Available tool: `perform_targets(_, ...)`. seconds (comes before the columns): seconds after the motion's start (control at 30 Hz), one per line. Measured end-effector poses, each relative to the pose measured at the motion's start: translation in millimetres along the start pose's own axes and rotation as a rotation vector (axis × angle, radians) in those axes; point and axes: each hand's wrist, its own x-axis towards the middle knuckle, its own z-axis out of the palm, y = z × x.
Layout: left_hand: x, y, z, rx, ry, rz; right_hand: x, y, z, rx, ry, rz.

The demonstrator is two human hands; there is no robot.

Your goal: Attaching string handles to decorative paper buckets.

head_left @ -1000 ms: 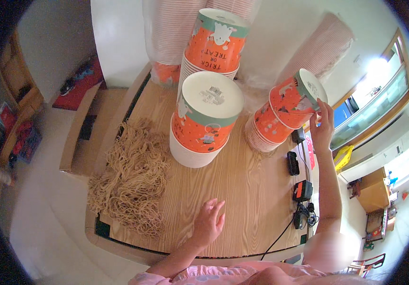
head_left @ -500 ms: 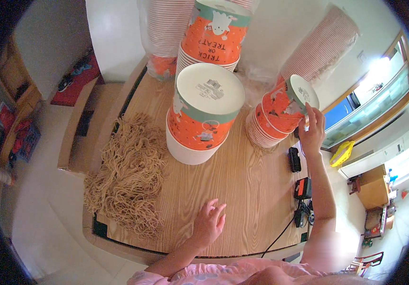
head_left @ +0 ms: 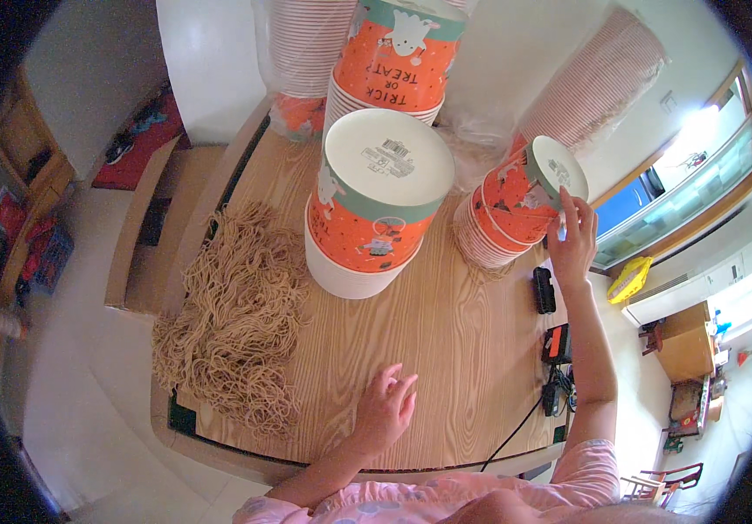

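My right hand [head_left: 575, 244] reaches to a stack of upside-down orange paper buckets [head_left: 516, 203] on the right. Its fingertips touch the side of the top bucket near the green band, fingers stretched, not wrapped round it. My left hand [head_left: 386, 406] is over the near middle of the wooden table, fingers loosely apart, with nothing in it. Ahead of it, an upside-down orange bucket with a green band [head_left: 376, 231] sits over a white one. A heap of tan twisted strings [head_left: 241, 323] lies to the left.
Behind stand a taller bucket stack [head_left: 393, 65] and plastic-wrapped stacks [head_left: 310, 44], one leaning at the right [head_left: 599, 74]. A black case [head_left: 543, 290], a black and orange box [head_left: 557, 344] and a cable [head_left: 516, 430] lie along the table's right edge. An open cardboard box [head_left: 144, 253] stands left.
The view has shifted slightly. My right hand stays at the right stack's top bucket, and my left hand keeps its place. No bucket has visibly moved on the table.
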Motion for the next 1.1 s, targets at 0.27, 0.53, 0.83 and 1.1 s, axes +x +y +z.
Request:
perform_targets(0.27, -0.6, -1.1, 1.7, -0.030, -0.014, -0.021, -5.8, 6.0, 7.8, 0.006, -0.030, -0.023)
perform_targets(0.53, 0.1, -0.8, 0.6, -0.025, -0.014, -0.006, -10.5, 4.1, 12.8, 0.068, -0.115, 0.038)
perform_targets(0.83, -2.0, 0.5, 5.1, 0.008, -0.008, 0.013, -23.2, 5.4, 25.6, 0.100, -0.095, -0.006)
perform_targets(1.1, -7.2, -3.3, 11.6, 0.039, 0.024, 0.044, -20.5, -13.3, -1.4, 0.035, -0.308, 0.045)
